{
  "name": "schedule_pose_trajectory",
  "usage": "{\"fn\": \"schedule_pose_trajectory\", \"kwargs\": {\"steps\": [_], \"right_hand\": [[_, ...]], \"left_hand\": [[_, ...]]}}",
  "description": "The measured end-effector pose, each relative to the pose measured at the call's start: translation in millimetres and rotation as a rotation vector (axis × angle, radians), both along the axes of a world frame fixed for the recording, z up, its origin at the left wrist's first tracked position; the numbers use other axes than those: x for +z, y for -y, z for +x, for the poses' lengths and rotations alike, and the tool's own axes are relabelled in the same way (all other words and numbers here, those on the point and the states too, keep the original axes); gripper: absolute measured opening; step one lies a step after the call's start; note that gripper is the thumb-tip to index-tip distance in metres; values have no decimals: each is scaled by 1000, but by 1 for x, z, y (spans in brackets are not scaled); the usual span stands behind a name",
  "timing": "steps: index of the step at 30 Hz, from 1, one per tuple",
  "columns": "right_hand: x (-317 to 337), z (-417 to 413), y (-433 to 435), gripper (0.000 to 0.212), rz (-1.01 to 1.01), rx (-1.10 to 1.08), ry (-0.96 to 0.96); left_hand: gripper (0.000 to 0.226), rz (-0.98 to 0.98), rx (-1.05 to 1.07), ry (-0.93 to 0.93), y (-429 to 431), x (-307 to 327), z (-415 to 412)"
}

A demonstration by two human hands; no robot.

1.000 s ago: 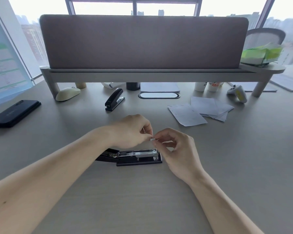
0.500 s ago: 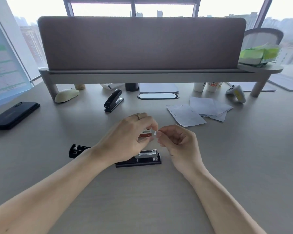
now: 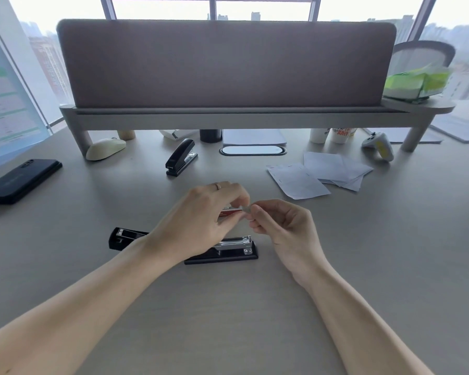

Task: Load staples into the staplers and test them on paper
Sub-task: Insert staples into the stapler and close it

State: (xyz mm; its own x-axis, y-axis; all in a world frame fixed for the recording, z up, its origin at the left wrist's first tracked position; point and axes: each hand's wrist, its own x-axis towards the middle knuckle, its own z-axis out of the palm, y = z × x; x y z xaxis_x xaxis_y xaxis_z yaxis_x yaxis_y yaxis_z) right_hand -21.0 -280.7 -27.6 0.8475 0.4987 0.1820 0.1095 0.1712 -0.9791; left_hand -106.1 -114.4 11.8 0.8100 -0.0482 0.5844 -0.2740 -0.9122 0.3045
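**Staples at your fingertips, above the opened stapler**

At the centre of the worktop [image 3: 255, 307], your two hands meet just above the opened stapler [image 3: 222, 250]. Your left hand [image 3: 201, 223] has its grip pinched on a small red-and-white staple box [image 3: 229, 211] (a ring shows on one finger). Your right hand [image 3: 284, 228] has thumb and forefinger pressed together on a small pale strip [image 3: 246, 209] at the box's mouth; it looks like staples, though it is too small to tell for sure.

Below your left hand the opened stapler lies flat, its black base along the worktop and the metal staple channel [image 3: 234, 243] facing up; its lid end [image 3: 125, 238] pokes out at 9 o'clock of your left wrist.

A second stapler [image 3: 180, 156], black and closed, stands at 11 o'clock of your hands, well apart from them. Loose paper sheets [image 3: 320, 174] lie overlapped at 1 o'clock, the nearest one showing staple marks along its edges.
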Motion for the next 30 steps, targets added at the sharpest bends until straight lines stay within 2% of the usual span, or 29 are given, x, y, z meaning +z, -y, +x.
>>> {"fn": "schedule_pose_trajectory", "kwargs": {"steps": [5, 8, 13, 30], "right_hand": [[0, 0, 4, 15, -68, 60, 63], [1, -1, 8, 23, -159, 130, 189], [-1, -1, 12, 34, -253, 202, 278], [-8, 1, 9, 35, -230, 184, 312]], "left_hand": [[16, -338, 76, -125, -3, 3, -11], [16, -425, 60, -249, -4, 3, -19], [18, -363, 71, -399, 2, -1, -28], [15, -226, 132, -406, 11, 3, -30]]}}
